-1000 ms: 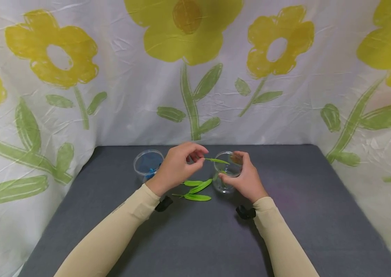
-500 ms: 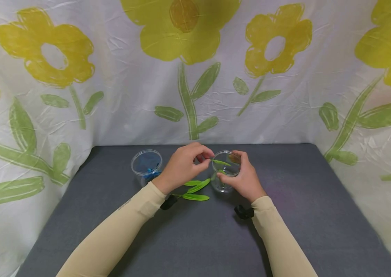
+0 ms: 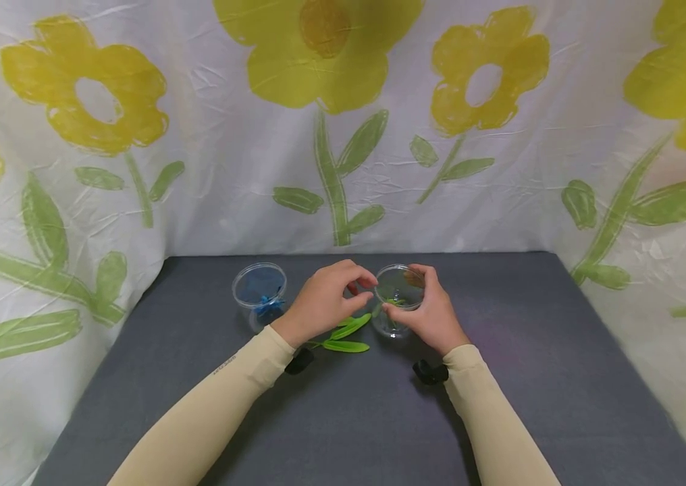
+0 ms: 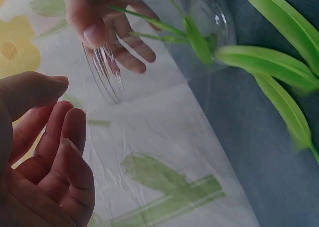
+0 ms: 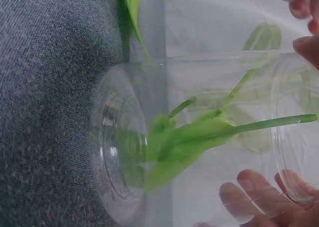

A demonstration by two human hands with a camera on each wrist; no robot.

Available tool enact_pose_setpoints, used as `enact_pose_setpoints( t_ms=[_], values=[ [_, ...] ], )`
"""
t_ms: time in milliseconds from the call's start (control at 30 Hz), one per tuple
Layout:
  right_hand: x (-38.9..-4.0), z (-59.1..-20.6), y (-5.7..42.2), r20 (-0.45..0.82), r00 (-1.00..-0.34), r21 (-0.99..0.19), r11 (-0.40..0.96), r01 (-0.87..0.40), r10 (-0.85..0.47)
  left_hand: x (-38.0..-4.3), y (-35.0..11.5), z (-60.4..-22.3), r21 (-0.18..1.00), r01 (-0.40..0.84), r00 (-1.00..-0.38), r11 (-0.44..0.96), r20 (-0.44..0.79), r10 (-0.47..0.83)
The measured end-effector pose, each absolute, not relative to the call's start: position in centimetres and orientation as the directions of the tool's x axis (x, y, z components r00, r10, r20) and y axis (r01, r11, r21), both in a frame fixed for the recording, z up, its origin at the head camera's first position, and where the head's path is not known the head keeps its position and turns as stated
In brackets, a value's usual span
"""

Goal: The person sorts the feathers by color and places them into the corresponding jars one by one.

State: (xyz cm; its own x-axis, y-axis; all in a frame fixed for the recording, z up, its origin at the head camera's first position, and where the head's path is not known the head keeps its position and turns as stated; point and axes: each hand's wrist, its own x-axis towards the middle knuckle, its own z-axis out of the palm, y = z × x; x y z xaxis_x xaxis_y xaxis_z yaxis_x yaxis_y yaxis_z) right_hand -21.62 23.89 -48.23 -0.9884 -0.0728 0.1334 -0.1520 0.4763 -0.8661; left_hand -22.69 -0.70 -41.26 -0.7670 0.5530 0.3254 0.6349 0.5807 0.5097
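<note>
My right hand (image 3: pixel 434 314) grips a clear plastic jar (image 5: pixel 199 77) near its rim, thumb on the near side and fingers on the far side. Inside it lie several green leaves (image 5: pixel 184 142) with their stems pointing toward the mouth. Just left of the rim hovers my left hand (image 3: pixel 332 297), its fingers loosely bent; in the left wrist view nothing sits between thumb and fingers. On the grey cloth below that hand lie more long green leaves (image 3: pixel 346 346), partly hidden by it in the head view.
A second clear jar (image 3: pixel 259 273) stands on the left, holding small blue pieces (image 3: pixel 269 307) whose kind is unclear. Grey cloth (image 3: pixel 343 418) covers the table. Behind it hangs a white curtain (image 3: pixel 221 202) printed with yellow flowers.
The leaf that my left hand pinched over the jar's mouth has been let go and has dropped inside. The left hand's fingers have loosened; my right hand keeps its grip on the jar.
</note>
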Motion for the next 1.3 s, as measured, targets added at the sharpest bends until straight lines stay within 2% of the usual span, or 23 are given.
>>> enact_pose_setpoints(
  t_ms=[200, 467, 1033, 1300],
  values=[
    [-21.5, -48.2, 23.7, 0.132, -0.989, -0.867, 0.476, -0.147, -0.067, -22.3, -3.1, -41.7, 0.529, 0.613, -0.786, 0.587, 0.333, 0.521],
    [-21.4, -48.3, 24.0, 0.123, -0.991, -0.857, 0.497, -0.137, -0.061, -20.9, -6.1, -42.4, 0.528, 0.520, -0.843, 0.672, 0.193, 0.502],
    [-21.5, -48.4, 23.8, 0.127, -0.989, -0.848, 0.509, -0.147, -0.073, -18.8, -9.8, -45.9, 0.406, 0.452, -0.869, 0.795, -0.002, 0.495],
    [-21.5, -48.3, 23.7, 0.126, -0.989, -0.845, 0.513, -0.147, -0.074, -19.0, -9.9, -46.9, 0.346, 0.447, -0.875, 0.825, -0.025, 0.484]
  ],
)
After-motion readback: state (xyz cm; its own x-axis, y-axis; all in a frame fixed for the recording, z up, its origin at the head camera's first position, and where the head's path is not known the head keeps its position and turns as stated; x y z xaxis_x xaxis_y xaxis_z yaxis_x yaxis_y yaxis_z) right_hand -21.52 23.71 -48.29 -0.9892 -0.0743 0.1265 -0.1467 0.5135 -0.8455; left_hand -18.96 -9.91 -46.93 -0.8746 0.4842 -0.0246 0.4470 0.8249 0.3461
